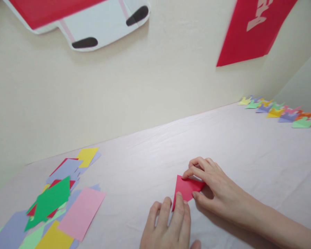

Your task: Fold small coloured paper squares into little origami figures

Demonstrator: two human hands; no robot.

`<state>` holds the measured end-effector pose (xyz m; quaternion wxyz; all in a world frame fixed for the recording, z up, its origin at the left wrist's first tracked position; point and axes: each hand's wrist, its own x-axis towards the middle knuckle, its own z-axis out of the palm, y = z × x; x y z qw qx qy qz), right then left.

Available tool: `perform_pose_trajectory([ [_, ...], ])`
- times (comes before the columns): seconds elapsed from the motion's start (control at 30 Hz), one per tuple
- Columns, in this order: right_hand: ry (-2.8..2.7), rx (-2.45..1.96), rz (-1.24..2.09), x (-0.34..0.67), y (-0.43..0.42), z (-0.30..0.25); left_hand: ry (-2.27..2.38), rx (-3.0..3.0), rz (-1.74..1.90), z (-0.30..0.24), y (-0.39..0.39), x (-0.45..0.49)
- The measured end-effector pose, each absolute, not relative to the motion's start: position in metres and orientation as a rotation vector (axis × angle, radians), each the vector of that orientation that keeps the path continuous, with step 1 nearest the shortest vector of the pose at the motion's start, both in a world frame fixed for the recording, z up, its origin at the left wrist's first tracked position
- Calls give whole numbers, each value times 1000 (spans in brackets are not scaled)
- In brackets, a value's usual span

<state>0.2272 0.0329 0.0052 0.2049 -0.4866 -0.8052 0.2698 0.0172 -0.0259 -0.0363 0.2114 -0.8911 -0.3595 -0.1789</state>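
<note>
A small folded piece of red paper (186, 187) lies on the cloth-covered table between my hands. My right hand (215, 186) has its right side between thumb and fingers, the fingertips on the upper edge and the thumb at the lower edge. From below, my left hand (171, 221) rests fingertips on the paper's lower left part. Its fingers are stretched and somewhat apart, with the thumb partly cut off by the frame's bottom. The paper's lower left part is partly covered by those fingers.
Loose coloured sheets lie in a pile at the left, including a green sheet (50, 200), a pink sheet (82, 212) and a yellow sheet (88, 156). Several folded paper shapes (276, 112) stand in rows at the far right. Behind the table rises a pale wall (155, 83).
</note>
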Motion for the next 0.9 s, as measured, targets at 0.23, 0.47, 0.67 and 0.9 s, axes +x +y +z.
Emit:
perform_pose_trajectory([
  [0.23,-2285,-1309,863,237,42,4,-969,-2464,-460,-35,-25,16],
  [0.47,-2282,-1272,1107,265,61,9,-964,-2498,-437,-32,-24,14],
  [0.67,-2196,-1396,1012,248,52,10,-1128,-2516,-489,-34,-23,32],
  [0.9,-2263,-1356,809,233,41,2,-1134,-2495,-591,-31,-22,31],
])
